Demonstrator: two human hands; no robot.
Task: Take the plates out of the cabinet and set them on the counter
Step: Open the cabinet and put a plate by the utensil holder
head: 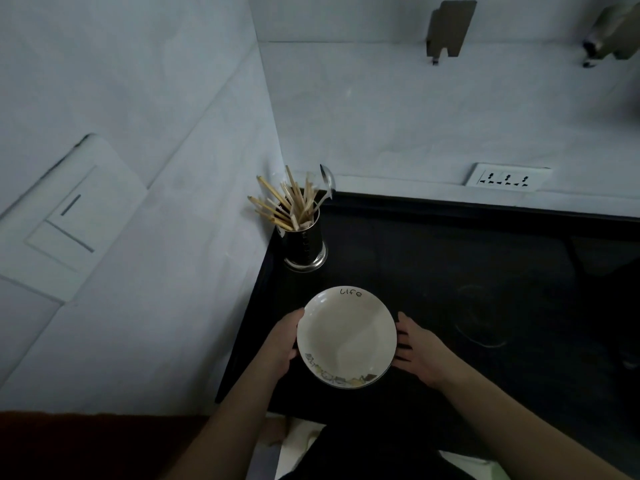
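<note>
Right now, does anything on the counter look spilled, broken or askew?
Nothing stands out. The plate looks whole and unchipped, level between the left hand and right hand over the dark counter. The utensil holder stands upright in the corner.

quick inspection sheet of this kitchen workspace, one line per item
surface: black counter, faint ring marks at right
job's things: white plate marked "life", over counter; contact with it unclear
clutter: metal holder of wooden sticks and a spoon, in corner
grippers: left hand holds plate's left rim; right hand at right rim, fingers straight
cables: nothing seen
surroundings: white walls, power socket, two wall brackets above
</note>
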